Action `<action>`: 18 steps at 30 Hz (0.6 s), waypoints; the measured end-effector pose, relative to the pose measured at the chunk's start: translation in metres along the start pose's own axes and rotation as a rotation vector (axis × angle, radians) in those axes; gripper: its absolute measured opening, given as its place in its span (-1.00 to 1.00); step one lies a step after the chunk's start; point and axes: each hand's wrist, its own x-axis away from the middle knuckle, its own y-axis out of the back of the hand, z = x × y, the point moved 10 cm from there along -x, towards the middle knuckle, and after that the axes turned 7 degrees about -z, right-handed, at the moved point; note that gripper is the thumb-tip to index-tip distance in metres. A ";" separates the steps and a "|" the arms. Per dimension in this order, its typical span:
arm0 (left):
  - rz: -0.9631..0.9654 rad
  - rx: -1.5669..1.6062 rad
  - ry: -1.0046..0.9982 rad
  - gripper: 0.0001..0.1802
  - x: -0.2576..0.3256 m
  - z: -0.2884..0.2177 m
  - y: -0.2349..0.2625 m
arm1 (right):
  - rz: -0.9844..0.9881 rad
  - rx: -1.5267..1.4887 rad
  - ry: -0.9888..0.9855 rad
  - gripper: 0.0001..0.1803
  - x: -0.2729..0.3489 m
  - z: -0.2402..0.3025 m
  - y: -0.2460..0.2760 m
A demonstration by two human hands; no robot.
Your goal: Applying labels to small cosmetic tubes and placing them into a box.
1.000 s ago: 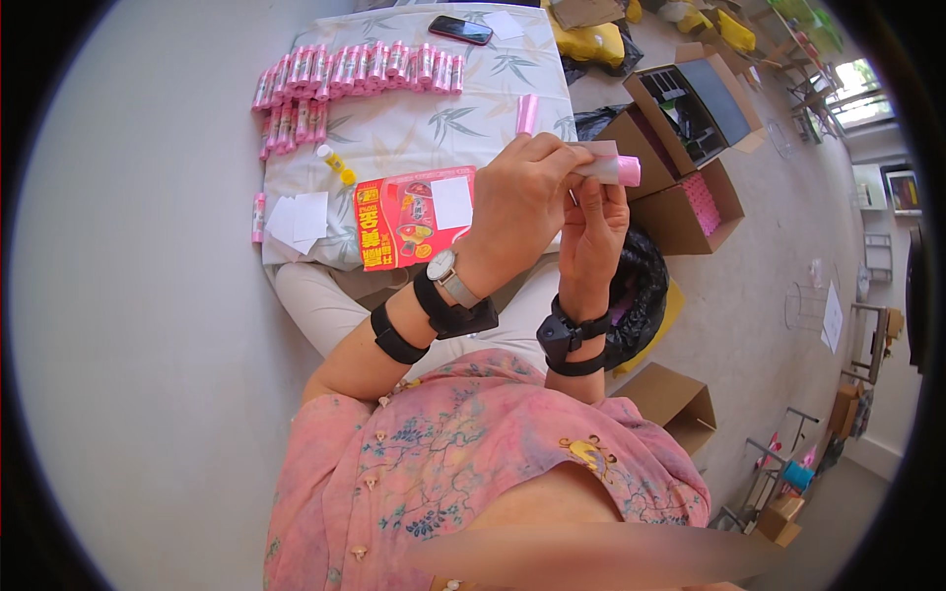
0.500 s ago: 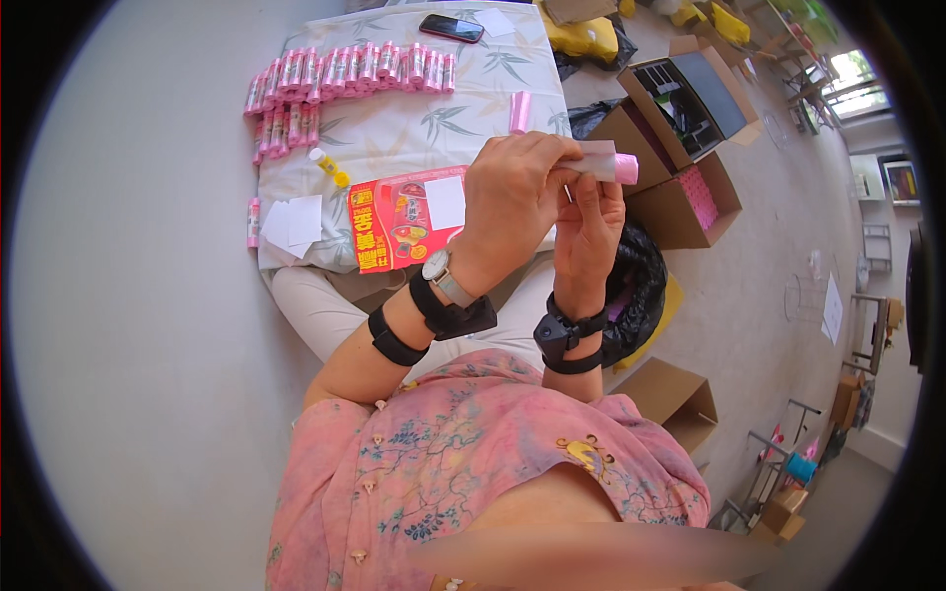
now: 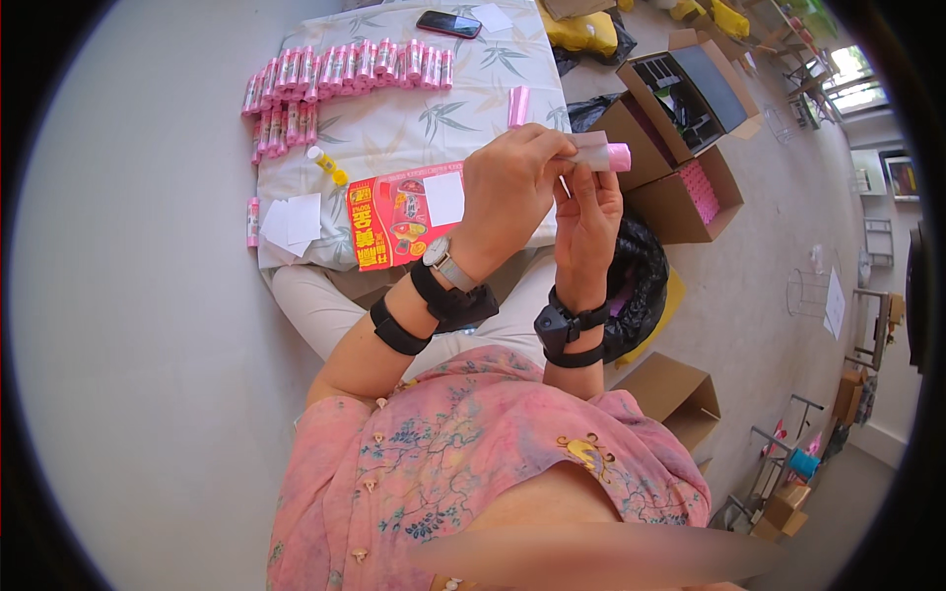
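Between my two hands, above the table's right edge, is a pink plastic roll point(image 3: 619, 157) with a whitish paper label point(image 3: 592, 148) around it. My left hand point(image 3: 512, 182) reaches across from the left, its fingers closed on the label and the roll's left part. From below, my right hand point(image 3: 588, 219) holds the roll with bent fingers, its thumb near the label. Part of the roll is hidden behind the fingers. Another pink roll point(image 3: 518, 105), without a visible label, stands on the table just beyond my left hand.
On the leaf-patterned tablecloth point(image 3: 394, 123) are rows of labelled pink rolls point(image 3: 360, 64), a glue stick point(image 3: 325, 164), white paper slips point(image 3: 293, 222), a red printed sheet point(image 3: 399, 236) and a phone point(image 3: 449, 24). Cardboard boxes point(image 3: 670, 212) and a black bag point(image 3: 641, 305) stand at right.
My hands and the roll have shifted very slightly up and to the left. The grip looks the same.
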 end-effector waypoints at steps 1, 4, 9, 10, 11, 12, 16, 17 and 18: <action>0.007 -0.009 0.005 -0.87 0.000 0.001 -0.001 | 0.000 0.003 -0.006 -0.62 -0.001 -0.002 0.001; 0.001 -0.023 0.001 -0.87 0.002 0.003 -0.002 | -0.009 0.007 -0.016 -0.63 -0.001 -0.004 0.002; 0.025 -0.034 0.063 -0.89 0.003 0.006 -0.004 | -0.042 0.028 -0.019 -0.63 -0.001 -0.004 0.005; 0.028 -0.045 0.053 -0.86 0.003 0.005 -0.004 | -0.043 0.032 -0.021 -0.63 -0.001 -0.004 0.005; 0.028 -0.045 0.053 -0.86 0.003 0.005 -0.004 | -0.044 0.036 -0.023 -0.63 -0.001 -0.005 0.006; 0.035 -0.048 0.075 -0.85 0.003 0.007 -0.004 | -0.044 0.035 -0.023 -0.63 -0.001 -0.005 0.006; -0.001 -0.084 0.027 -0.84 0.003 0.006 -0.003 | -0.046 0.049 -0.029 -0.61 -0.001 -0.005 0.007; 0.001 -0.084 0.026 -0.84 0.003 0.006 -0.003 | -0.049 0.055 -0.034 -0.61 -0.001 -0.005 0.007; 0.005 -0.086 0.048 -0.87 0.003 0.008 -0.003 | -0.050 0.054 -0.033 -0.61 -0.001 -0.005 0.007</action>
